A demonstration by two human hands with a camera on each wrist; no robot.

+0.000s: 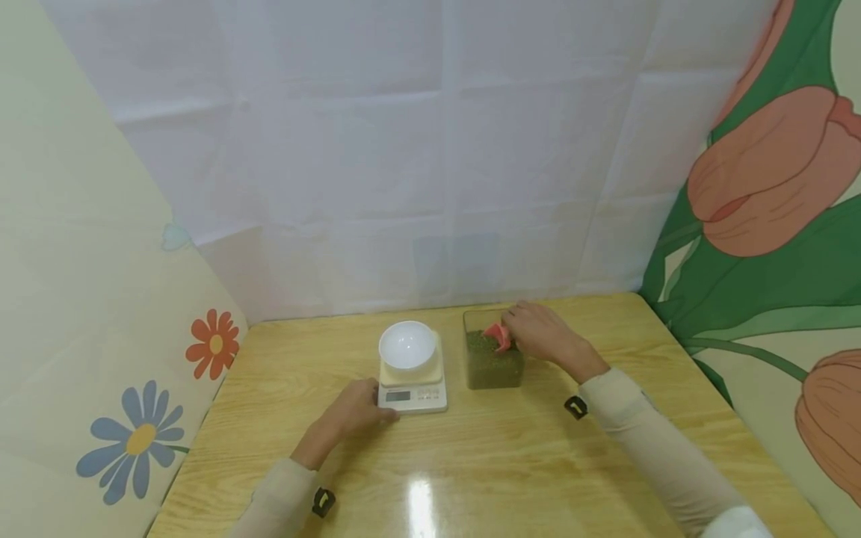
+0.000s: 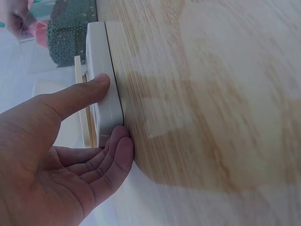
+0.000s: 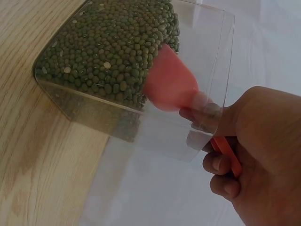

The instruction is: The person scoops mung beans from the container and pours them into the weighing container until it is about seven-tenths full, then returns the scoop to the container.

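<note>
A white digital kitchen scale (image 1: 412,398) lies on the table with a white bowl (image 1: 407,345) on its platform. My left hand (image 1: 359,407) grips the scale's near left corner; in the left wrist view the thumb (image 2: 89,95) lies along the front edge and the curled fingers (image 2: 106,172) touch the side. To the right stands a clear square container (image 1: 494,371) of green mung beans (image 3: 110,61). My right hand (image 1: 538,331) reaches over its rim and holds a red scoop (image 3: 171,82) by the handle, the scoop's head at the beans. Some right fingertips show through the clear wall.
The wooden table (image 1: 430,456) runs back to a white cloth backdrop (image 1: 377,164). Flower-patterned cloths hang at the left (image 1: 101,314) and right (image 1: 747,299). A gap of bare wood separates the scale from the container.
</note>
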